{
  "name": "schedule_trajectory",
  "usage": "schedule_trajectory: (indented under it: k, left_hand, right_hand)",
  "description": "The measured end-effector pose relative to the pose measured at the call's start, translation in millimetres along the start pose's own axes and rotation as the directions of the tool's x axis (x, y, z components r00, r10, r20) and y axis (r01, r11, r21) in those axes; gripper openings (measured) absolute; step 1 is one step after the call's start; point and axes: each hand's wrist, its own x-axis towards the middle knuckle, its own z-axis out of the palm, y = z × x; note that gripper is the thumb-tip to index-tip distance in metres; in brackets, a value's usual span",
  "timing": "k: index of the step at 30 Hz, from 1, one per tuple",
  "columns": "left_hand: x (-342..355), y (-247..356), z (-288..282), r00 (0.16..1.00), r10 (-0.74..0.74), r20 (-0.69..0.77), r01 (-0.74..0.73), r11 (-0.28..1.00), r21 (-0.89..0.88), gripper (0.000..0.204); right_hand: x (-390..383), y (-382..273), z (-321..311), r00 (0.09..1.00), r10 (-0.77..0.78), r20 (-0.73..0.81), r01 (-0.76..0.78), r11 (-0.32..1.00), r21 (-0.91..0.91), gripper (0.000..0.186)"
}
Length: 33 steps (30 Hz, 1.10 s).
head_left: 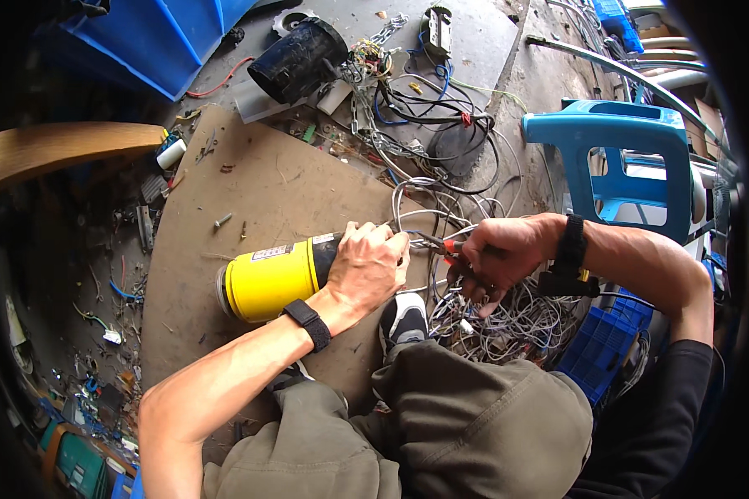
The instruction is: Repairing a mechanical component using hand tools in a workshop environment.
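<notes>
A yellow cylinder [268,284] with a black end section lies on its side on a brown board [193,323]. My left hand [366,264] is closed over its black end, fingers bent round the far side. To the right, my right hand [501,254] grips red-handled pliers [448,248]. Their dark jaws point left, close to my left fingertips. Whether the jaws touch the cylinder or a wire there cannot be made out. Grey cables [429,195] loop just beyond the pliers.
A heap of thin wires [516,326] lies below my right hand, beside a blue crate [599,353]. A blue stool [616,125] stands at the right. Farther off are a black cylinder [298,60], a chain and a blue bin [158,41]. A loose screw [223,220] lies on the board.
</notes>
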Motion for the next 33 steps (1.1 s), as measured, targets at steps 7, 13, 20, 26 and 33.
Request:
schedule_trajectory:
  k: [7, 13, 20, 26, 33]
  left_hand:
    - [1, -1, -1, 1.000, 0.006, -0.015, -0.006, 0.999, -0.036, 0.012]
    - [0, -1, 0, 1.000, 0.017, -0.021, -0.017, 1.000, -0.019, 0.012]
    - [-2, 0, -2, 0.999, 0.036, 0.010, -0.036, 0.999, -0.001, 0.015]
    - [-3, -2, 0, 0.993, 0.077, 0.087, -0.080, 0.996, 0.034, 0.018]
    - [-4, -6, -1, 0.988, 0.116, 0.104, -0.121, 0.991, 0.049, 0.015]
  right_hand:
    - [-1, -11, 12, 1.000, 0.009, 0.007, -0.008, 1.000, -0.021, 0.016]
    - [5, -10, 3, 0.996, 0.032, 0.081, -0.036, 0.998, 0.054, 0.009]
    - [12, 5, 14, 0.996, -0.070, -0.048, 0.074, 0.994, 0.085, 0.005]
    - [18, 18, 10, 0.985, -0.147, -0.094, 0.152, 0.987, 0.043, 0.008]
    - [18, 24, 30, 0.953, -0.220, -0.208, 0.215, 0.975, -0.049, 0.011]
